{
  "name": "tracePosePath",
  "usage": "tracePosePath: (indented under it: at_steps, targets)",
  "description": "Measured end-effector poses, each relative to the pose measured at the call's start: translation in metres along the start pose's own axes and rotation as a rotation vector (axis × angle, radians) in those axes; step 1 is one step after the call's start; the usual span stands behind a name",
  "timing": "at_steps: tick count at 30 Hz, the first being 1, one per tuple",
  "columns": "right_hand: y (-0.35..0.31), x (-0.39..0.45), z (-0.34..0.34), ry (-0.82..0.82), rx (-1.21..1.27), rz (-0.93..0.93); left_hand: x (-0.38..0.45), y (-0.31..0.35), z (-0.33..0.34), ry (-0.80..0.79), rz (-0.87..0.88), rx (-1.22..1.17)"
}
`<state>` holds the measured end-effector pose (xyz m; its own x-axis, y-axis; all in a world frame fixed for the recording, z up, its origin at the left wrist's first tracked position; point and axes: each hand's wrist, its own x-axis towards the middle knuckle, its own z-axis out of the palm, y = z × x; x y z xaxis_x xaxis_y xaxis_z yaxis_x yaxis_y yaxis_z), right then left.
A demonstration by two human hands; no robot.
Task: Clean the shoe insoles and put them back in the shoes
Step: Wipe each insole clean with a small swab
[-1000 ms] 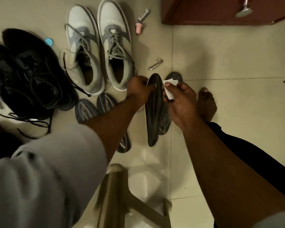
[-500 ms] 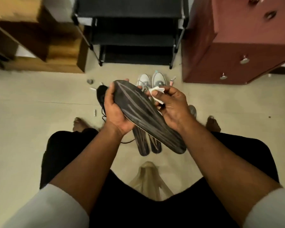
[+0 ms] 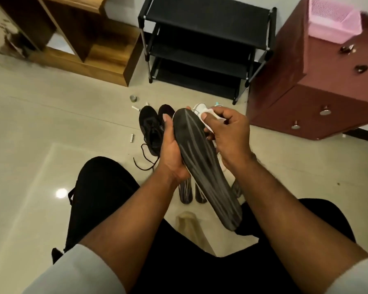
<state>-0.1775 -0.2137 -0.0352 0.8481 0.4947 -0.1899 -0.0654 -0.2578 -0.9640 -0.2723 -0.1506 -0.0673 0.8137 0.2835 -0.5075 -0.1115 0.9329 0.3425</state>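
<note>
Head view looks down past my knees to the floor (image 3: 40,128). With my left hand (image 3: 171,149) I grasp the dark insole (image 3: 202,158) along its left edge, thumb laid up its side, fingers wrapped underneath. It slants from the toe end up near my fingers to the heel end down over my right thigh, pale streaks running along its length. With my right hand (image 3: 227,134) I pinch a white wipe (image 3: 209,118) between thumb and curled fingers, pressed to the insole's right edge near the toe. Below my hands, two more insoles (image 3: 186,193) lie on the floor, mostly hidden. A black pair of shoes (image 3: 152,128) sits just left of my left hand, laces trailing; a white shoe (image 3: 200,107) peeks out behind the insole's tip. Further back stand a black shoe rack (image 3: 204,39), a wooden shelf (image 3: 89,39) and a dark red drawer chest (image 3: 319,98).
</note>
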Motion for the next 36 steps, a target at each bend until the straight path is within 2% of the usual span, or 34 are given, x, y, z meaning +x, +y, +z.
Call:
tracePosePath:
  at_steps: [3,7,13,16,19,21,24,28,33,36]
  targets:
    - [-0.01,0.015,0.004,-0.006,-0.05,-0.097,0.016,0.014,0.014,0.045,-0.012,0.037]
    - [-0.023,0.023,0.012,0.05,0.009,-0.004,0.007,0.025,0.031,0.074,0.066,0.036]
    - [-0.022,0.022,0.009,-0.013,0.01,-0.001,0.003,0.014,0.028,0.064,0.061,0.017]
    - [-0.021,0.017,0.007,-0.053,-0.132,-0.089,-0.002,0.008,0.018,0.044,0.045,0.0]
    - [-0.033,0.01,0.006,0.022,-0.184,-0.193,-0.014,0.002,0.014,0.055,0.004,0.009]
    - [-0.044,0.011,0.007,0.038,-0.252,-0.326,-0.016,0.005,0.021,0.027,-0.007,0.012]
    - [-0.057,0.014,0.006,-0.043,-0.479,-0.52,-0.015,0.013,0.035,-0.057,-0.018,0.0]
    - [-0.054,0.017,-0.001,-0.063,-0.669,-0.657,-0.012,0.015,0.034,-0.077,-0.083,0.014]
    - [-0.044,0.015,-0.001,-0.158,-0.721,-0.731,-0.013,0.017,0.026,-0.054,-0.088,0.058]
    - [-0.046,0.004,-0.001,-0.305,-0.782,-0.8,-0.017,0.019,0.026,-0.05,-0.075,0.023]
